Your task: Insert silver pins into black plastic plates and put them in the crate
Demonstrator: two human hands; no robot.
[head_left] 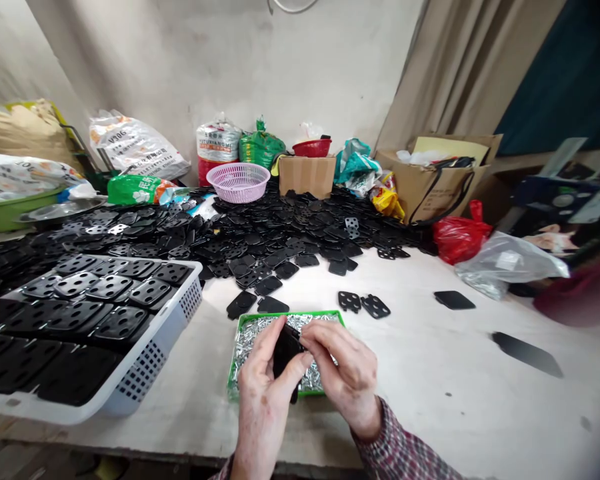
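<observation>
A black flat plate (286, 350) is gripped in my left hand (266, 380), the thumb lying across its face and the fingers behind. At the plate's upper right edge, my right hand (344, 365) has thumb and fingers pinched together; whatever is between the fingertips is hidden. Both hands are above a green-rimmed tray (290, 313) filled with small silvery metal pins (253, 331). Just beyond the tray lie loose black plates, two of them with round holes (375, 306).
To the left stands a white plastic basket (147, 363) with rows of black plates. Behind, a wide heap of black plates (280, 227) spreads across the table. A pink basket (238, 183), a cardboard box (307, 177) and several bags line the back. A red bag (460, 237) sits at right.
</observation>
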